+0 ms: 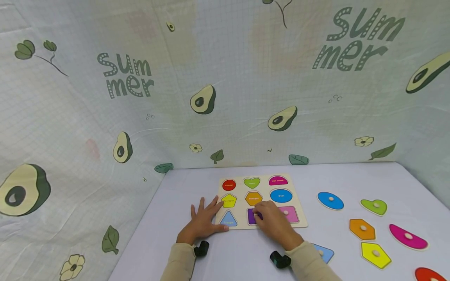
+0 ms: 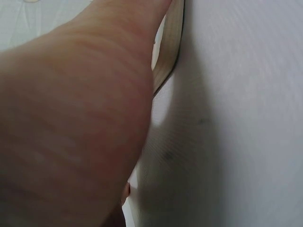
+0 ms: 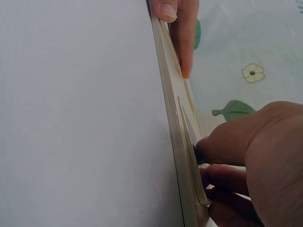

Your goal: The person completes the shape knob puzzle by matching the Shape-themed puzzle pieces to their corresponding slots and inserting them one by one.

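Evidently the right hand (image 1: pixel 275 223) has its fingers drawn in close, pinching the purple piece (image 1: pixel 250 217) at the near middle of the puzzle board (image 1: pixel 242 219). The right wrist view shows that piece slightly tilted over the board; whether any of it sits in its recess, I can't tell. The left hand (image 1: pixel 204 222) is spread wide and holds no piece, its fingertips and thumb resting on the board's left side.

Just right of the purple piece, at the board's near right corner, the pink rectangle (image 1: pixel 292 217) lies in place with its knob showing. That looks like one piece done and the purple one under way.

Seven seem to remain, as seven of the board's coloured spaces (image 1: pixel 281 196) show bare print. Nearer than the board's right corner, partly behind the sleeve, is the light blue triangle (image 1: pixel 325 253). To the board's right lie the blue oval (image 1: pixel 331 201), orange hexagon (image 1: pixel 363 229), green heart (image 1: pixel 373 207), yellow pentagon (image 1: pixel 376 255) and magenta half-round (image 1: pixel 408 236); the red circle (image 1: pixel 429 274), cut by the frame, is farthest from it.
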`<state>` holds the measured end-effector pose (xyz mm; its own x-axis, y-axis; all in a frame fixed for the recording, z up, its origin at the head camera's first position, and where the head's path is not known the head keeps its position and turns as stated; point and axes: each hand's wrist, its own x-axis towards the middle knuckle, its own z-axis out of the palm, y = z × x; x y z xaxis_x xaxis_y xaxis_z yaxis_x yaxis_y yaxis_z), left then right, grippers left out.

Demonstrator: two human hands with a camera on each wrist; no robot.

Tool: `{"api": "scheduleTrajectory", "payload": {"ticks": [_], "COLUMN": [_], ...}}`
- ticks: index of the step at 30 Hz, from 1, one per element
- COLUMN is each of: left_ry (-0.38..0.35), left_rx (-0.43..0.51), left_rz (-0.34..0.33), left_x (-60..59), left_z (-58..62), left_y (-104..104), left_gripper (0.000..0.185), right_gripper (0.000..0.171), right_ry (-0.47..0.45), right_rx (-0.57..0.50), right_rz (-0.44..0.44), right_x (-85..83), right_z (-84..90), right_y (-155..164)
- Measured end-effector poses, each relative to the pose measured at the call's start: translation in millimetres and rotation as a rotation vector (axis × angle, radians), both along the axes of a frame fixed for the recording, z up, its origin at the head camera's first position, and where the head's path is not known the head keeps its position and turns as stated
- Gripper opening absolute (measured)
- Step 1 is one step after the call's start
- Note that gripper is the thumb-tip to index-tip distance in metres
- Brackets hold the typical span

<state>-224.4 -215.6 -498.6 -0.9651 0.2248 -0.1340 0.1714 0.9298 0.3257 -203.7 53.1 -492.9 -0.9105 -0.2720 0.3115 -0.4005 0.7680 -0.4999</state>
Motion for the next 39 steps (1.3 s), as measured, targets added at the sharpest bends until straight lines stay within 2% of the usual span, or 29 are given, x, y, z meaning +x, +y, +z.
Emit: {"api": "scheduleTrajectory", "payload": {"ticks": [11, 28, 39], "left_ry": [-0.002, 0.017, 0.005], "left_rx": [0.014, 0.019, 0.014], "left_rz": [-0.003, -0.012, -0.010], "left_x": [2.1, 0.4, 1.2], "left_z": [4.4, 3.3, 2.9], "left_y": [1, 0, 0], "left_gripper": [0.099, 0.099, 0.099], "right_gripper": [0.017, 0.014, 0.019], "right_ry": [-0.003, -0.034, -0.122], "right_rx": [0.033, -0.036, -0.094], "right_rz": [-0.019, 0.026, 0.018], "right_x": [-2.2, -3.7, 4.2], "right_z": [-1.1, 0.4, 21.3], "right_y": [0, 3, 16]}}
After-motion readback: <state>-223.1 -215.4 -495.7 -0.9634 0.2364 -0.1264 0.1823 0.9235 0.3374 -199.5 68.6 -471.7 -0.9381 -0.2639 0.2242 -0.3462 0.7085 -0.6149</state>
